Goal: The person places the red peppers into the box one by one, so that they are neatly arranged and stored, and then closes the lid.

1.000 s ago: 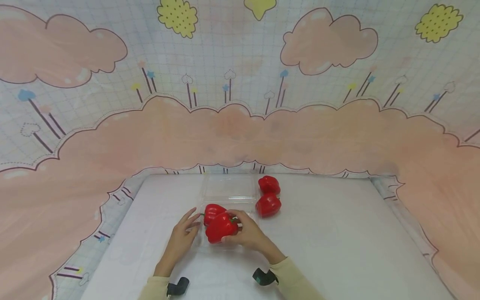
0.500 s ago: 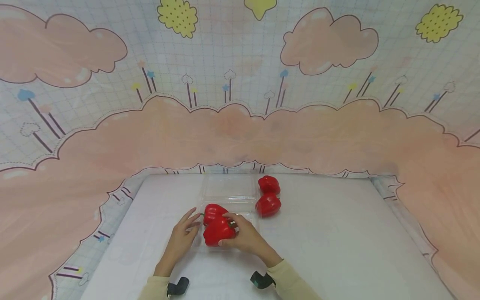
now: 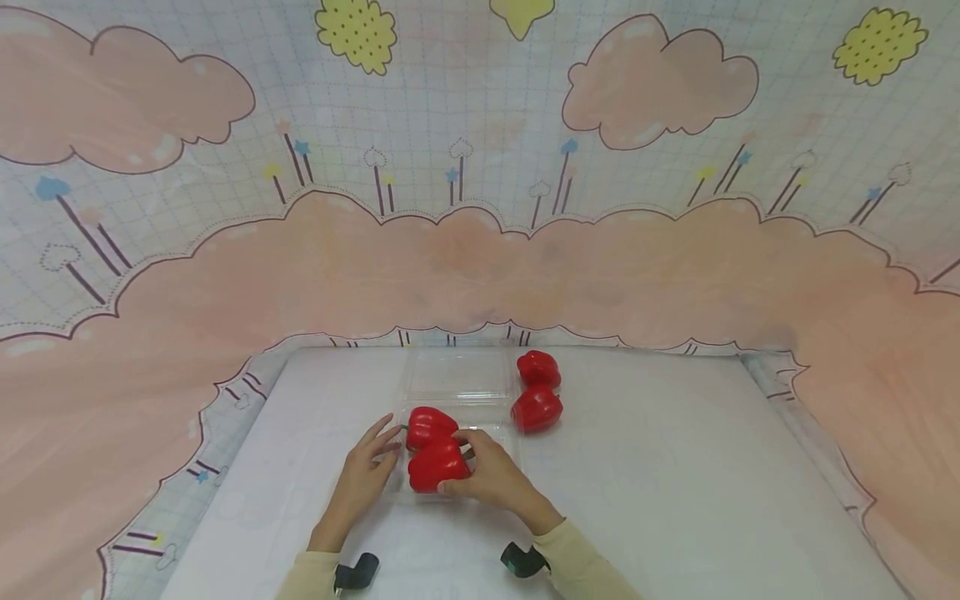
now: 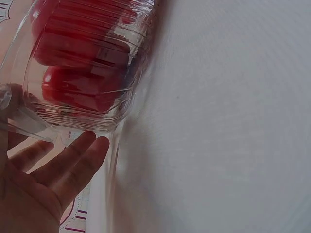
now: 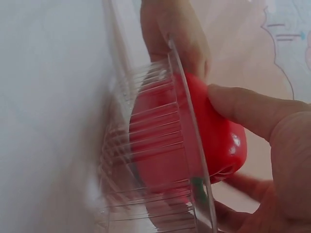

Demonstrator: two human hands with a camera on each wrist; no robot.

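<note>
In the head view my right hand (image 3: 498,477) grips a red bell pepper (image 3: 435,468) from its right side, thumb in front and fingers behind. The right wrist view shows that pepper (image 5: 218,131) partly below the rim of a clear plastic container (image 5: 193,127), its green stem behind the wall. Just behind it sits another red bell pepper (image 3: 429,425), also inside the container. My left hand (image 3: 365,467) is at the container's left end, fingers extended. Seen from the left wrist, its fingertips (image 4: 99,144) are right at the ribbed end wall (image 4: 82,119).
The container's transparent lid (image 3: 459,373) lies opened back behind the base. Two more red bell peppers, a rear one (image 3: 538,369) and a nearer one (image 3: 537,409), lie right of the container on the white tabletop (image 3: 660,467). A patterned cloth (image 3: 480,267) hangs behind the table.
My right hand has moved slightly left and toward me with its pepper, which has turned and sits lower in the container. The left hand stays in place.
</note>
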